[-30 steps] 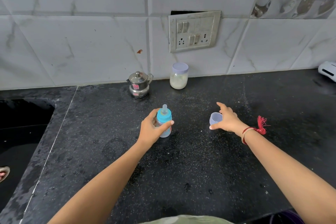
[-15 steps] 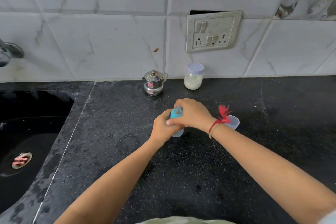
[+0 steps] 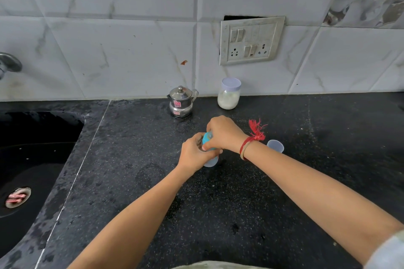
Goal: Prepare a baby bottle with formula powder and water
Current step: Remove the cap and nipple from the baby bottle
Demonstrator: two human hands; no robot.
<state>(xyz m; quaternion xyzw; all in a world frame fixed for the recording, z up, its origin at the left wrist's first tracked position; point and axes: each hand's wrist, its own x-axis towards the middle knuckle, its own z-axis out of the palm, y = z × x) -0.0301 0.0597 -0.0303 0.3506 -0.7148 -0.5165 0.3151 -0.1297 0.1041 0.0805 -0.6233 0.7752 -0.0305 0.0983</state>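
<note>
Head view: the baby bottle (image 3: 211, 161) stands near the middle of the black speckled bench (image 3: 218, 207), well away from both the back edge and the front edge. The left hand (image 3: 193, 155) grips the bottle body from the left, with its fingers curled round the clear lower section. The right hand (image 3: 223, 133) comes in from the right and closes over the top of the bottle, with its fingers wrapped round the blue collar (image 3: 206, 140). The two hands are together and touch at the bottle. The teat is almost fully covered by the right hand, and the bottle base appears to rest on the bench, though the hands hide too much of it to be certain. A red thread (image 3: 251, 141) with a tassel is tied at the right wrist. A clear plastic cap (image 3: 275, 146) sits on the bench just to the right of that wrist, apart from the bottle. At the back edge, against the tiled wall, stand a small steel pot (image 3: 181, 101) with a lid and, to its right, a jar (image 3: 229, 96) holding white powder under a pale lid. A switch plate (image 3: 251, 40) is set in the wall above the jar. A dark sink (image 3: 32, 159) occupies the left end of the bench, with a metal tap (image 3: 8, 64) above it.
</note>
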